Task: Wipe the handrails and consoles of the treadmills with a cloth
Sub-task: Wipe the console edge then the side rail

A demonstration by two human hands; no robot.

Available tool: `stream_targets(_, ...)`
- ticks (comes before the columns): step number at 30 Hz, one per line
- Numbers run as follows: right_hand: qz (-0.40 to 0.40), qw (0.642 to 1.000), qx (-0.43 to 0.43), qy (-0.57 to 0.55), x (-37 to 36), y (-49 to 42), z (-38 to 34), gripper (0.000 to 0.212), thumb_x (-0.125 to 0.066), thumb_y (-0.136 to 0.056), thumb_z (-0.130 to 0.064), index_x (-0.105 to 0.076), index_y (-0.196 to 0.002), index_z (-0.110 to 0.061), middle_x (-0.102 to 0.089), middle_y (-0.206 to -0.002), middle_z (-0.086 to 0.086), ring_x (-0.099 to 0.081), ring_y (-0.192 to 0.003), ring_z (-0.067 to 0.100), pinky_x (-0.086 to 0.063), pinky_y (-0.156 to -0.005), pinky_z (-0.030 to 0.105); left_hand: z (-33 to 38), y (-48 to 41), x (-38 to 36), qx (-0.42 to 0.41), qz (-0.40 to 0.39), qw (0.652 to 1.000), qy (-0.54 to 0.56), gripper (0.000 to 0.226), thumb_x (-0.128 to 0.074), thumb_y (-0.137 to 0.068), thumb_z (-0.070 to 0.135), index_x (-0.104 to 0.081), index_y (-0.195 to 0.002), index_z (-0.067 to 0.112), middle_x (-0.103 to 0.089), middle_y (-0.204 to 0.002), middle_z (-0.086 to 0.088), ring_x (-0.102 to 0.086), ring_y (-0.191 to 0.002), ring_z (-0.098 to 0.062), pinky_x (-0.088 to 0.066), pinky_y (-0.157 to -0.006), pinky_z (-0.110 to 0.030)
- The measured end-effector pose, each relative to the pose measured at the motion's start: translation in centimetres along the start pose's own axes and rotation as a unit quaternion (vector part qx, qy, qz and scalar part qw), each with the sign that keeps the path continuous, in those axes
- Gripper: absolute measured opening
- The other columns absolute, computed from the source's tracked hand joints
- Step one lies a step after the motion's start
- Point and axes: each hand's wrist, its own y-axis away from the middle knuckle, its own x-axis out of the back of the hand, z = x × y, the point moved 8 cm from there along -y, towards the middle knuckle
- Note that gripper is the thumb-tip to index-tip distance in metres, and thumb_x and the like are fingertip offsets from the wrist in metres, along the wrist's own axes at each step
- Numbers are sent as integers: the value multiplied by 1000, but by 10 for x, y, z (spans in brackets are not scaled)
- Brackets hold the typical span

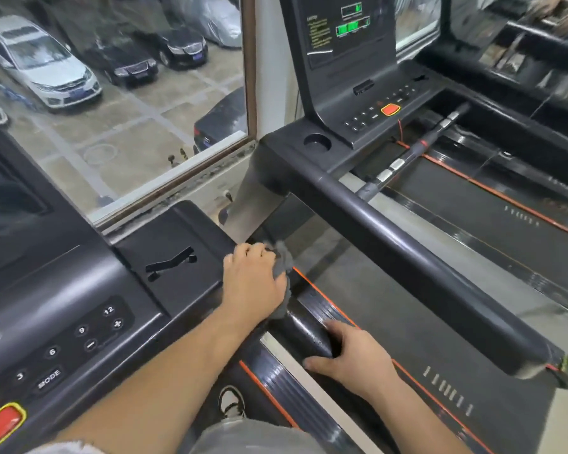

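Only the head view is available, looking down over the right side of the treadmill I am standing on. My left hand (pixel 256 280) is knuckles-up, fingers clenched round a bunched grey cloth (pixel 284 261). It presses the cloth where the glossy black handrail (pixel 309 324) meets the matte black console with white numbered keys (pixel 79 326). The cloth pokes out past the fingertips and under the heel of the palm, so I judge the wad is held tight to put pressure into that joint.

Nearer to me on the same rail, my right hand (pixel 354 358) grasps the rail, with fingers hooked over the top and the thumb along the inner side. It holds no cloth, and it looks like a brace that steadies me while the other arm reaches forward. The rail between the two hands shows streaks, perhaps damp, though I cannot be sure.

Across a strip of floor is the neighbouring treadmill. Its long dark grey handrail (pixel 407 247) is well apart from both hands, and its upright console with a lit green display (pixel 351 31) looks untouched. By my reckoning that machine is left to do. A large window (pixel 128 109) ahead overlooks parked cars (pixel 40 60).
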Motion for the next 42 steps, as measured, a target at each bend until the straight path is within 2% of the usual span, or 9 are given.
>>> stream_targets(4, 2, 1000, -11, -6, 6, 24, 29, 79, -77, -52, -72, -58, -124, -47, -67, -113, -25, -64, -109, 3, -54, -90, 31, 83, 76, -14, -178, -31, 971, 156, 32, -61, -77, 30, -65, -107, 18, -66, -104, 0, -58, -103, -26, -40, -109, -46)
stream_targets(8, -18, 997, -73, 13, 20, 45, 81, 86, -76, -46, -76, -65, -122, -37, -67, -116, -18, -64, -105, 4, -52, -89, 28, 90, 86, -29, -314, -58, 945, 63, 62, -56, -80, 39, -55, -141, 26, -65, -122, 9, -58, -113, -17, -35, -117, -48)
stream_targets(11, -35, 994, -99, 2, 18, 59, 112, 97, -80, -44, -77, -63, -128, -33, -66, -123, -17, -64, -110, 5, -51, -94, 28, 67, 54, -23, -170, -34, 982, 73, 45, -54, -87, 35, -62, -131, 30, -69, -107, 7, -64, -103, -22, -39, -112, -49)
stream_targets(14, -42, 996, -74, 13, 6, 72, 120, 79, -78, -43, -76, -65, -108, -33, -65, -100, -16, -64, -92, 4, -55, -83, 31, 86, 75, -21, -62, -20, 992, 107, 31, -60, -83, 28, -67, -113, 23, -68, -101, 5, -62, -101, -23, -42, -107, -48)
stream_targets(20, -5, 1000, 4, 17, 3, 97, 120, 77, -74, -59, -61, -52, -129, -40, -57, -109, -22, -61, -106, 7, -50, -83, 28, 147, 128, -24, -302, -59, 943, 127, 49, -58, -86, 29, -60, -135, 24, -66, -115, 4, -59, -105, -22, -36, -115, -47)
stream_targets(26, 10, 1000, -2, 11, 10, 131, 148, 77, -76, -56, -71, -55, -122, -37, -58, -113, -17, -58, -106, 7, -51, -86, 30, 126, 108, -24, -9, -11, 996, 87, 37, -61, -80, 30, -67, -115, 20, -71, -106, -2, -65, -104, -30, -34, -106, -47)
stream_targets(32, 40, 993, -66, 94, 2, 153, 190, 75, -66, -54, -75, -54, -118, -38, -56, -115, -14, -59, -112, 12, -53, -85, 34, 212, 178, -34, -283, -73, 946, 139, 47, -59, -88, 36, -57, -134, 26, -65, -124, 8, -58, -116, -17, -36, -116, -46)
stream_targets(39, 101, 990, -75, 62, -4, 169, 204, 58, -61, -63, -64, -51, -116, -41, -61, -110, -16, -61, -107, 9, -54, -81, 31, 160, 137, -31, -34, -32, 995, 90, 28, -49, -87, 35, -64, -109, 25, -67, -99, 5, -62, -101, -24, -39, -107, -47)
stream_targets(42, 121, 988, -76, 58, -4, 170, 203, 57, -63, -64, -63, -47, -114, -40, -62, -104, -16, -63, -103, 11, -53, -77, 31, 211, 188, -32, -131, -36, 984, 116, 34, -56, -86, 32, -60, -117, 21, -61, -110, 3, -57, -108, -25, -39, -108, -46)
